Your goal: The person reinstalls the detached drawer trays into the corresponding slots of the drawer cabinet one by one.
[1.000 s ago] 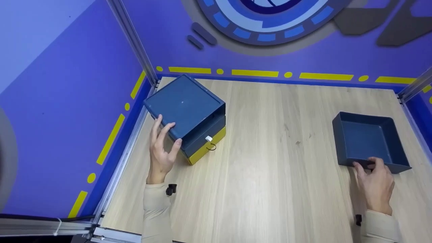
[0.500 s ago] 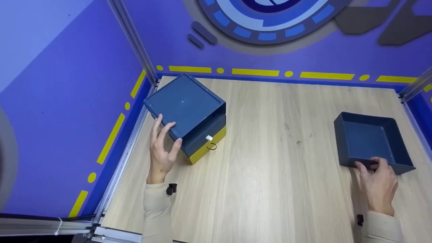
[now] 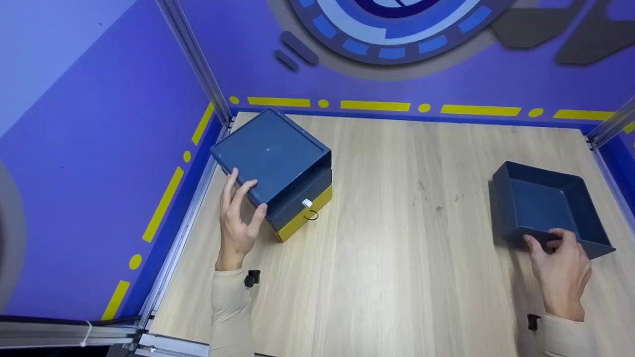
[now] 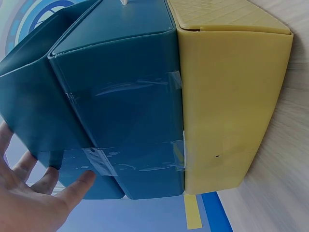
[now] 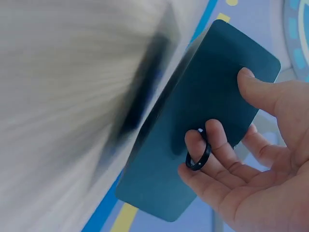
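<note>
A dark blue drawer (image 3: 540, 206) with nothing inside is at the right, tilted and raised off the table, its shadow apart from it. My right hand (image 3: 563, 277) grips it by the front; in the right wrist view a finger passes through the black ring pull (image 5: 206, 157) and the thumb lies on the front panel (image 5: 164, 145). At the left stands a stacked drawer cabinet (image 3: 270, 151), dark blue above and yellow (image 4: 227, 111) at the bottom, its top slot vacant. My left hand (image 3: 235, 228), fingers spread and fairly straight, rests against its side and top edge.
A white tab (image 3: 307, 203) and a black ring (image 3: 311, 215) are on the cabinet's front. Clear tape (image 4: 101, 162) joins the cabinet's units. Purple wall panels (image 3: 372, 89) and metal rails (image 3: 193, 59) border the wooden table (image 3: 382, 248).
My right hand has lifted the drawer off the table and shifted it slightly right, tilting it. The left hand and the cabinet stay where they were.
</note>
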Available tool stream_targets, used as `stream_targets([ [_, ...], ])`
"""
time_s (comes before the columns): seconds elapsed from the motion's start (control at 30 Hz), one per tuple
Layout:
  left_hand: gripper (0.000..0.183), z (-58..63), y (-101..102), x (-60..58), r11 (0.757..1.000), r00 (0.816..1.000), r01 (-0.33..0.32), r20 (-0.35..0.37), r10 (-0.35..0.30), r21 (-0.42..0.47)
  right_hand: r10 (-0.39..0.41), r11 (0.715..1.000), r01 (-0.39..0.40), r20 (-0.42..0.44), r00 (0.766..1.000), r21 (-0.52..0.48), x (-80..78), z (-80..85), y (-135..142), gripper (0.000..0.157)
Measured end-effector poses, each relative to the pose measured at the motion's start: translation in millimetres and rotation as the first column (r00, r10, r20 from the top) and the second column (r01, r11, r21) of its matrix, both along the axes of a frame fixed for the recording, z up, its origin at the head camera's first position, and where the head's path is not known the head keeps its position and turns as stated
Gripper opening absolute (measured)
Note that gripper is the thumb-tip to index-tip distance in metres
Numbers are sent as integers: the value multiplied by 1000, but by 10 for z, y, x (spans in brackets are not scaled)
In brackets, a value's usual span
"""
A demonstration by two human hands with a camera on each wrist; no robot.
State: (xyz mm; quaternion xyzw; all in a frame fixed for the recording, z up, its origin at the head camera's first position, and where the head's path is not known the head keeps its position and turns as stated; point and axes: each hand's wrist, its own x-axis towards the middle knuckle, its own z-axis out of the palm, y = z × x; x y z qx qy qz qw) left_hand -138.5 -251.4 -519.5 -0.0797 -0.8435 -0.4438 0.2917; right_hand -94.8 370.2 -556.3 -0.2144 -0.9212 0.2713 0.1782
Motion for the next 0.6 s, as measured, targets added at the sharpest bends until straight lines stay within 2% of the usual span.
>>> stream_targets([
  [0.2,48,-9,10,-6,1000,1000,3,-9,-3,14,3,1000,-4,8,1000,16,35,181,-70,51],
  [0.37,49,-12,9,-11,1000,1000,2,-10,-2,17,14,998,-13,-20,1000,54,71,309,-157,51],
  [0.6,49,4,10,-18,1000,1000,2,-6,-2,25,82,996,-80,-67,994,30,108,446,-394,50],
])
